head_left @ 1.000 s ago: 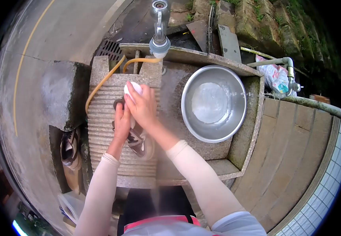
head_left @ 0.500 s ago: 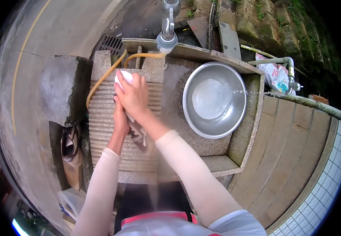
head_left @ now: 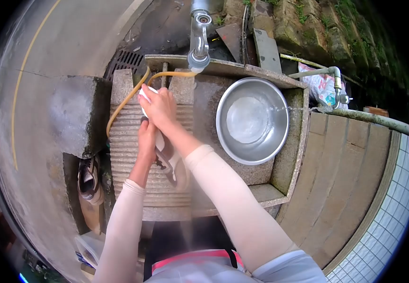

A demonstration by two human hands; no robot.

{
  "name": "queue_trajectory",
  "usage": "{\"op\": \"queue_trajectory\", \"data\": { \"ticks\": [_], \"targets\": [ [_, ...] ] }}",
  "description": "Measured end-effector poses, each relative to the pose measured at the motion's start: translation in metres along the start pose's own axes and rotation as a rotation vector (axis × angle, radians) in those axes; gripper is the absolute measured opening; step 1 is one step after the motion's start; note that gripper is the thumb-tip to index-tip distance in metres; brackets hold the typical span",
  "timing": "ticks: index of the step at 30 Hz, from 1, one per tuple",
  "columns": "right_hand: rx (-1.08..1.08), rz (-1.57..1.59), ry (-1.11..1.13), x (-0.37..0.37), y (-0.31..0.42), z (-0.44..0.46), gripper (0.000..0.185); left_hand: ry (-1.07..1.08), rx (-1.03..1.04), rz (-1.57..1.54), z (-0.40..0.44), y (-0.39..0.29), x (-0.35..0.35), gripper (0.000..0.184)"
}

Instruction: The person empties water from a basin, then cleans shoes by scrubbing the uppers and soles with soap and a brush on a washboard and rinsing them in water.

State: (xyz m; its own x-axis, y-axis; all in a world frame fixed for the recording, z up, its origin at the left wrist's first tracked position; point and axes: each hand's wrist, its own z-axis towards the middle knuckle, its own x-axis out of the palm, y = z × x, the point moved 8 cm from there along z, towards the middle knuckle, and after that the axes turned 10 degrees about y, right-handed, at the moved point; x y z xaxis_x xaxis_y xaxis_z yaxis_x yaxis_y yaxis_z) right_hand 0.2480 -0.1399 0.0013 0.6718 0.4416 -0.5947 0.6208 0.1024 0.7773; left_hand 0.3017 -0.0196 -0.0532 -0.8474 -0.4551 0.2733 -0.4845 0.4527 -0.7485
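Note:
On the ridged stone washboard (head_left: 124, 155) lies a brown and white sneaker (head_left: 167, 162), its toe towards me. My left hand (head_left: 147, 141) is closed around the sneaker's upper end. Just above it, my right hand (head_left: 161, 109) is wrapped over a white rounded object (head_left: 144, 101) pressed at the sneaker's far end. Only an edge of that object shows, so whether it is soap or a brush I cannot tell. Much of the sneaker is hidden under both hands and my right forearm.
A metal basin (head_left: 253, 148) stands in the stone sink (head_left: 280, 174) on the right; a thin stream from the side tap (head_left: 341, 99) reaches it. A yellow hose (head_left: 126, 104) curves behind the washboard below a metal faucet (head_left: 199, 42). Another sneaker (head_left: 90, 179) sits left beside a stone block (head_left: 79, 113).
My view has shifted slightly, showing more of the faucet. My right hand and the white object have moved a little relative to the sneaker; both hands keep their grip.

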Motion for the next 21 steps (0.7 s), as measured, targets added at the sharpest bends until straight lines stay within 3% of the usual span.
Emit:
{"op": "queue_trajectory", "data": {
  "ticks": [2, 4, 5, 6, 7, 9, 10, 11, 13, 15, 18, 19, 21],
  "targets": [
    [0.085, 0.400, 0.035, -0.003, -0.024, -0.005, 0.040, 0.159, -0.005, 0.373, -0.014, -0.026, -0.010, 0.018],
    [0.086, 0.718, -0.041, -0.021, -0.043, -0.031, 0.045, 0.386, 0.212, 0.785, -0.041, -0.050, 0.008, 0.013],
    [0.110, 0.671, -0.033, -0.022, -0.047, -0.045, 0.046, 0.494, 0.298, 1.025, -0.063, -0.069, 0.027, 0.012],
    [0.133, 0.622, -0.028, -0.022, -0.054, -0.059, 0.048, 0.500, 0.546, 1.134, -0.074, -0.069, 0.033, 0.014],
    [0.156, 0.575, -0.023, -0.017, -0.064, -0.072, 0.049, 0.534, 0.412, 1.356, -0.073, -0.049, 0.030, 0.014],
    [0.205, 0.424, 0.055, 0.011, -0.082, -0.095, 0.049, 0.363, -0.196, 0.809, -0.061, -0.009, 0.008, 0.006],
    [0.167, 0.459, -0.077, 0.003, -0.079, -0.101, 0.047, 0.262, -0.278, 0.425, -0.054, 0.011, -0.002, 0.007],
    [0.119, 0.381, -0.108, 0.000, -0.075, -0.114, 0.047, 0.189, -0.206, 0.025, -0.046, 0.032, -0.015, 0.006],
    [0.020, 0.221, -0.163, -0.019, -0.047, -0.146, 0.047, -0.051, -0.161, -0.395, -0.059, 0.035, 0.002, 0.019],
    [-0.105, 0.085, -0.219, -0.025, -0.031, -0.184, 0.052, -0.057, -0.146, -0.481, -0.068, 0.035, -0.001, 0.051],
    [-0.125, -0.123, -0.221, -0.016, -0.012, -0.189, 0.051, -0.045, -0.112, -0.480, -0.076, 0.049, 0.000, 0.081],
    [-0.102, -0.200, -0.168, -0.010, -0.002, -0.163, 0.046, 0.137, -0.038, -0.461, -0.072, 0.045, 0.005, 0.088],
    [-0.105, -0.246, -0.119, 0.004, 0.007, -0.100, 0.039, 0.071, -0.062, -0.486, -0.074, 0.040, 0.005, 0.089]
  ]
}}
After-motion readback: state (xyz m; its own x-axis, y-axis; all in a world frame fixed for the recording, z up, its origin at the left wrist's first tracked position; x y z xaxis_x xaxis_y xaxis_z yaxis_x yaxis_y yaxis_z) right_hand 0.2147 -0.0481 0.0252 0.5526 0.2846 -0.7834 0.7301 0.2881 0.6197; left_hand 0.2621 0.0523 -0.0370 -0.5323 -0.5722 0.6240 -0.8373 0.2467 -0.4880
